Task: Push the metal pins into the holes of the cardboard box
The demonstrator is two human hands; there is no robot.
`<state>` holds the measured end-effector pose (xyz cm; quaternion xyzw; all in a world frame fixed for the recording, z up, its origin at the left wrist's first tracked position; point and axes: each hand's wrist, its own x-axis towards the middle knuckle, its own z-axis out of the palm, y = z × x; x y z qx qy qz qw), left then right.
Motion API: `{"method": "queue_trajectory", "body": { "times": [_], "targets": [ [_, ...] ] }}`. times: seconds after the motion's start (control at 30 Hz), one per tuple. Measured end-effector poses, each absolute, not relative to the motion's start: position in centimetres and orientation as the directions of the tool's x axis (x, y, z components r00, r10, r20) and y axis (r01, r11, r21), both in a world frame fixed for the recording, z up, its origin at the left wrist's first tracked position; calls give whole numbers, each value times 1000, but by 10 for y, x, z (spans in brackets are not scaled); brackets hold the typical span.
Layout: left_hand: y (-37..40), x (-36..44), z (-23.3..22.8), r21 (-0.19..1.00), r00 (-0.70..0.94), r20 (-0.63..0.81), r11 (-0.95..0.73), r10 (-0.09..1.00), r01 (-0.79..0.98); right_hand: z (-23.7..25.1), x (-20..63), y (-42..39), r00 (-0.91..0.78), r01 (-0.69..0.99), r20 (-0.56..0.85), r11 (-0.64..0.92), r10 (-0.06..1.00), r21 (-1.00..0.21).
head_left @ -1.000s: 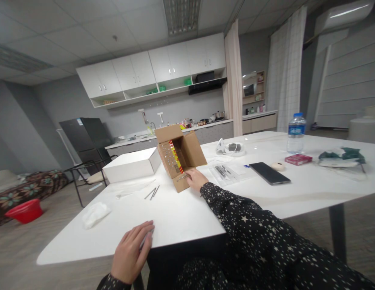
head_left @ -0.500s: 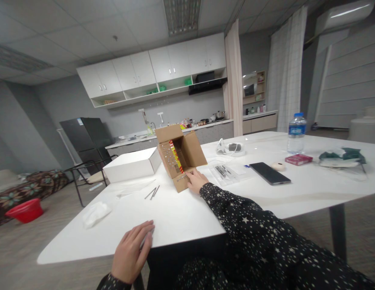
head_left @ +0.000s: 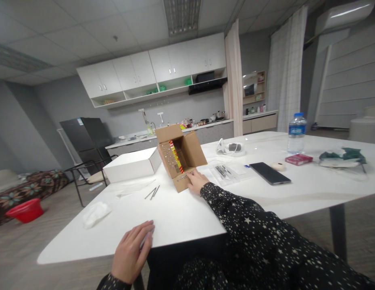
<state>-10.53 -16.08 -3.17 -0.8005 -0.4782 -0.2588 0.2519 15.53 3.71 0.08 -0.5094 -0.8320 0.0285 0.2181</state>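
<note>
Two loose nails (head_left: 152,193) were left lying on the bench (head_left: 181,213), just left of the tipped cardboard box (head_left: 179,156). Its studded flap was touched by the open right hand (head_left: 197,180). Nothing was held by the left hand (head_left: 131,251), laid flat at the near edge.

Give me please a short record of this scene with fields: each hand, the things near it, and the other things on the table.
left hand: lies flat on the near edge of the table, holds nothing
right hand: fingers on the lower flap of the box; grip unclear
box: brown cardboard, open, lying on its side, red and yellow inside
near box: white box, nails, plastic tray
rest: phone, bottle, red pack, white cloth
</note>
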Motion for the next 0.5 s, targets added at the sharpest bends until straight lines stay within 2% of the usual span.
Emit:
{"method": "queue_trajectory", "body": {
  "times": [0.5],
  "targets": [
    [-158,-107,-34,-162,407,658,-408,633,898,11,162,35,-404,846,267,468,875,-256]
  ]
}}
